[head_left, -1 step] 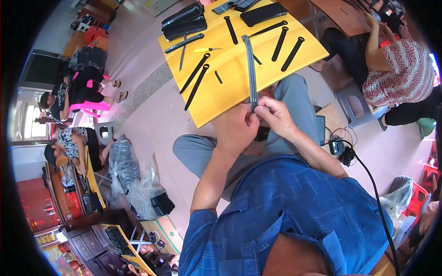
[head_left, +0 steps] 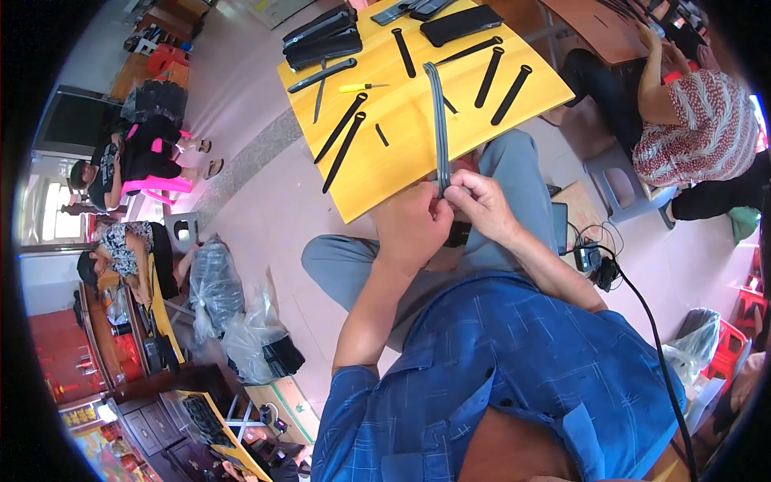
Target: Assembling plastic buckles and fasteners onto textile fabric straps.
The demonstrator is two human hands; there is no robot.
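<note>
Long grey strap [head_left: 441, 124], striped lengthwise, far end rounded, left hand [head_left: 409, 223] and right hand [head_left: 483, 204] pinching near end

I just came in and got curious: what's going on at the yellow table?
A person in a blue shirt sits there. Their left hand and right hand hold the near end of a long grey strip, which reaches over the table. Black straps lie on both sides, and a yellow-handled tool lies to the left.
</note>
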